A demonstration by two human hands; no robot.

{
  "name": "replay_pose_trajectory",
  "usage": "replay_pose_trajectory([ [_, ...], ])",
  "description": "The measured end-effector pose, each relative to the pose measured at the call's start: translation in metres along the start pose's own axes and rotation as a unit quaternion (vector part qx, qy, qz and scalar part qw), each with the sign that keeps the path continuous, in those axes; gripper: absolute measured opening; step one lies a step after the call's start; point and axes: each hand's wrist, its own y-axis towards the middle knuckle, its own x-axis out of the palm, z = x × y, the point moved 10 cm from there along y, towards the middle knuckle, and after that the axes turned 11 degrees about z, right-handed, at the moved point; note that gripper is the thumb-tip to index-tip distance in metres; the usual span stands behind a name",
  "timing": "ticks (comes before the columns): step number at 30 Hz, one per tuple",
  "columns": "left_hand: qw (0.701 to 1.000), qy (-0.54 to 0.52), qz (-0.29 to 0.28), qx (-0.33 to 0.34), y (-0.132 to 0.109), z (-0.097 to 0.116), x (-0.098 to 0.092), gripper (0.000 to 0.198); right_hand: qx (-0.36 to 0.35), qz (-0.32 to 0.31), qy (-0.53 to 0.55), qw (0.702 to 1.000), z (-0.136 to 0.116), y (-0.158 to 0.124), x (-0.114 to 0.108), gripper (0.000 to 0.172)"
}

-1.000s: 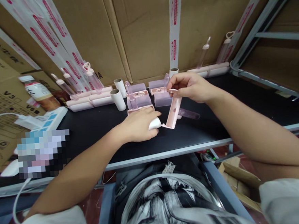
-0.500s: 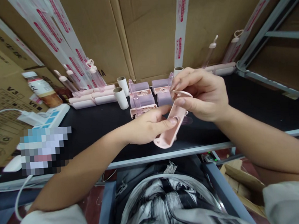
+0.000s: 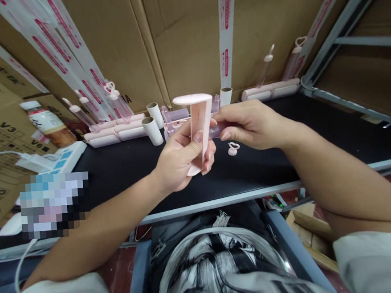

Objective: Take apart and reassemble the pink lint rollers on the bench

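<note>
My left hand [image 3: 183, 158] is wrapped round a long pink plastic shell [image 3: 199, 128], held upright with its hollow side showing and a rounded flange on top. Just right of it, my right hand [image 3: 252, 124] pinches a translucent purple tube [image 3: 216, 130], which points toward the shell; its far end is hidden behind the shell and my left fingers. Below my right hand, a small pink heart-shaped cap [image 3: 233, 148] lies on the black table. Behind my hands, purple and pink pieces [image 3: 179, 115] are partly covered.
White cardboard tubes [image 3: 153, 130] stand left of my hands, another [image 3: 226, 96] behind. Pink cases with clear tubes lie at the left [image 3: 116, 132] and right [image 3: 272, 90]. A bottle [image 3: 48, 123] and power strip [image 3: 69, 155] are far left. Cardboard [image 3: 188, 44] walls the back.
The pink shell has turned upright and shifted left in my left hand. My right hand has let go of the shell and now holds the purple tube. The heart-shaped cap has come into full view.
</note>
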Motion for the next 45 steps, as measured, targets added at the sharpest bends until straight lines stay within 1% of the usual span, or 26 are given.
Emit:
replay_pose_trajectory([
  [2, 0.999, 0.011, 0.019, 0.033, -0.003, 0.008, 0.0, 0.037, 0.004, 0.002, -0.02, 1.0, -0.001, 0.0, -0.008, 0.049],
  [3, 0.998, 0.022, 0.032, 0.054, -0.005, 0.017, -0.002, 0.035, 0.022, 0.012, -0.042, 0.999, 0.006, -0.001, -0.017, 0.049],
  [5, 0.99, 0.046, 0.068, 0.112, -0.009, 0.046, -0.013, 0.029, 0.095, 0.069, -0.101, 0.988, 0.036, -0.006, -0.05, 0.047],
  [6, 0.985, 0.059, 0.083, 0.138, -0.011, 0.06, -0.02, 0.026, 0.154, 0.127, -0.129, 0.971, 0.058, -0.012, -0.074, 0.047],
  [7, 0.979, 0.071, 0.099, 0.161, -0.012, 0.073, -0.026, 0.024, 0.208, 0.206, -0.129, 0.947, 0.079, -0.021, -0.101, 0.05],
  [8, 0.972, 0.105, 0.117, 0.174, -0.011, 0.081, -0.033, 0.022, 0.248, 0.305, -0.088, 0.915, 0.098, -0.034, -0.127, 0.054],
  [9, 0.967, 0.146, 0.118, 0.17, -0.008, 0.082, -0.036, 0.023, 0.277, 0.384, -0.029, 0.88, 0.115, -0.046, -0.143, 0.058],
  [10, 0.964, 0.183, 0.114, 0.158, -0.004, 0.078, -0.038, 0.027, 0.298, 0.426, 0.033, 0.853, 0.13, -0.054, -0.148, 0.06],
  [11, 0.96, 0.22, 0.106, 0.136, 0.002, 0.068, -0.039, 0.03, 0.31, 0.435, 0.085, 0.841, 0.142, -0.057, -0.145, 0.057],
  [13, 0.952, 0.282, 0.081, 0.09, 0.015, 0.045, -0.037, 0.033, 0.332, 0.421, 0.158, 0.829, 0.156, -0.058, -0.129, 0.056],
  [15, 0.928, 0.357, 0.075, 0.076, 0.029, 0.03, -0.034, 0.031, 0.355, 0.39, 0.195, 0.827, 0.164, -0.06, -0.111, 0.058],
  [16, 0.907, 0.405, 0.081, 0.085, 0.036, 0.028, -0.032, 0.028, 0.361, 0.373, 0.203, 0.831, 0.168, -0.061, -0.103, 0.059],
  [17, 0.877, 0.459, 0.092, 0.103, 0.043, 0.029, -0.03, 0.024, 0.359, 0.354, 0.206, 0.839, 0.172, -0.062, -0.097, 0.058],
  [19, 0.805, 0.565, 0.11, 0.144, 0.058, 0.035, -0.021, 0.016, 0.333, 0.31, 0.206, 0.867, 0.178, -0.061, -0.09, 0.053],
  [20, 0.772, 0.606, 0.108, 0.156, 0.066, 0.035, -0.014, 0.011, 0.316, 0.291, 0.204, 0.88, 0.182, -0.06, -0.088, 0.049],
  [21, 0.748, 0.637, 0.098, 0.16, 0.074, 0.033, -0.007, 0.009, 0.305, 0.283, 0.201, 0.887, 0.186, -0.061, -0.088, 0.048],
  [22, 0.731, 0.66, 0.081, 0.155, 0.082, 0.027, -0.001, 0.01, 0.305, 0.285, 0.193, 0.888, 0.192, -0.063, -0.089, 0.047],
  [23, 0.718, 0.678, 0.063, 0.147, 0.089, 0.02, 0.005, 0.013, 0.315, 0.298, 0.18, 0.883, 0.197, -0.066, -0.092, 0.048],
  [25, 0.694, 0.709, 0.028, 0.123, 0.101, 0.002, 0.013, 0.018, 0.349, 0.34, 0.138, 0.862, 0.205, -0.074, -0.099, 0.047],
  [27, 0.66, 0.744, -0.002, 0.103, 0.11, -0.016, 0.015, 0.018, 0.381, 0.364, 0.087, 0.845, 0.206, -0.079, -0.104, 0.041],
  [29, 0.625, 0.774, -0.03, 0.094, 0.114, -0.033, 0.015, 0.02, 0.403, 0.353, 0.047, 0.843, 0.204, -0.081, -0.103, 0.034],
  [31, 0.596, 0.795, -0.052, 0.098, 0.116, -0.045, 0.016, 0.023, 0.418, 0.324, 0.03, 0.848, 0.204, -0.081, -0.1, 0.031],
  [35, 0.56, 0.82, -0.076, 0.093, 0.114, -0.06, 0.014, 0.027, 0.453, 0.272, 0.026, 0.848, 0.217, -0.09, -0.09, 0.03],
  [39, 0.538, 0.834, -0.078, 0.088, 0.114, -0.063, 0.016, 0.031, 0.493, 0.221, 0.025, 0.841, 0.227, -0.1, -0.078, 0.031],
  [43, 0.527, 0.841, -0.087, 0.089, 0.114, -0.062, 0.016, 0.03, 0.54, 0.138, 0.03, 0.83, 0.225, -0.105, -0.061, 0.033],
  [45, 0.529, 0.839, -0.09, 0.096, 0.113, -0.062, 0.016, 0.03, 0.537, 0.113, 0.037, 0.835, 0.219, -0.101, -0.056, 0.032],
])
